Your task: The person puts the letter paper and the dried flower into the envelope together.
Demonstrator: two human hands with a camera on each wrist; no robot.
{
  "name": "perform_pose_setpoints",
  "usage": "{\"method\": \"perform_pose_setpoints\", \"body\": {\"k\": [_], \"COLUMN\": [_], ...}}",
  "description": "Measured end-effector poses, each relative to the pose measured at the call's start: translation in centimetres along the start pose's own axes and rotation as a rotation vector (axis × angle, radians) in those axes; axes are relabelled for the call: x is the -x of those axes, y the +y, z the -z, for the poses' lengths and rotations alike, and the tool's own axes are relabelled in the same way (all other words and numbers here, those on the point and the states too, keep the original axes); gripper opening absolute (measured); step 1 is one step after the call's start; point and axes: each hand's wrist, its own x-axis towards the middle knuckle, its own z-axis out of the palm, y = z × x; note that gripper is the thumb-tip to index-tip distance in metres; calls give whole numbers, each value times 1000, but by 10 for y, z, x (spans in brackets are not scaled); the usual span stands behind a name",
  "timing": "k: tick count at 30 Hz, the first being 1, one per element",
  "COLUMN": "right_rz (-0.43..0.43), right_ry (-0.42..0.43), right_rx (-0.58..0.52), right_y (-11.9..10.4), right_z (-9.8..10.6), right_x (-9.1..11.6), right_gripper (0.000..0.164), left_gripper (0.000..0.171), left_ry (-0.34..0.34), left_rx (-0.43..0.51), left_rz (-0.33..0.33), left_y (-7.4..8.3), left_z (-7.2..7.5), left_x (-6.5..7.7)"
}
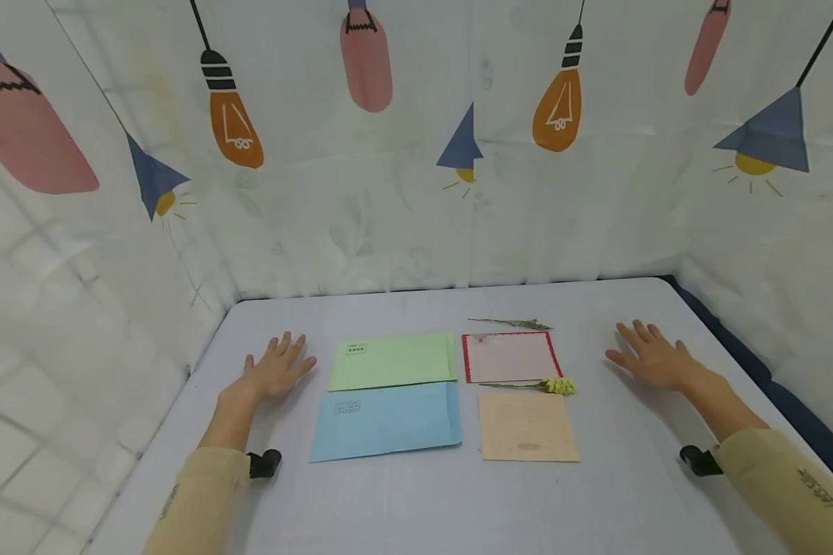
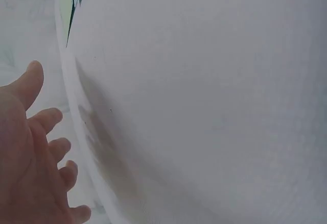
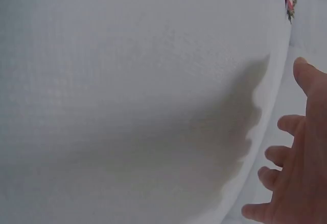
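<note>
My left hand (image 1: 275,370) is spread palm down over the table, left of a green envelope (image 1: 392,362) and a blue envelope (image 1: 389,422). On the far right, my right hand (image 1: 652,358) hovers with fingers apart and holds nothing. Between the hands, a pinkish card with a red border (image 1: 512,357) lies beside the green envelope. A tan envelope or card (image 1: 529,428) lies nearer the front. One dried flower sprig (image 1: 514,323) sits behind the bordered card; a yellow flower sprig (image 1: 555,385) lies along its front edge. Both wrist views show shadows beneath the hands.
A white cloth covers the table (image 1: 403,509). White curtains (image 1: 305,223) printed with lamps and bulbs hang behind and at the sides. Dark fabric (image 1: 750,354) runs along the right table edge. A small black wrist device (image 1: 265,463) projects from the left sleeve, another (image 1: 699,460) from the right.
</note>
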Motion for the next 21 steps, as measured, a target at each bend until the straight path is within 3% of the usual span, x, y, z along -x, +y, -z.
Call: {"method": "perform_pose_setpoints", "body": {"k": [7, 13, 21], "right_rz": [39, 57, 104], "right_ry": [50, 109, 221], "right_rx": [-25, -82, -166], "right_y": [-6, -16, -33], "right_z": [-7, -11, -12], "right_x": [-2, -4, 0], "right_gripper": [86, 77, 51], "left_gripper": [81, 78, 75], "left_ry": [-3, 38, 96], "left_rx": [29, 36, 44], "left_rz": [-14, -48, -127], "left_y": [7, 16, 34], "left_z": [-3, -4, -4], "left_x": [-1, -1, 4]}}
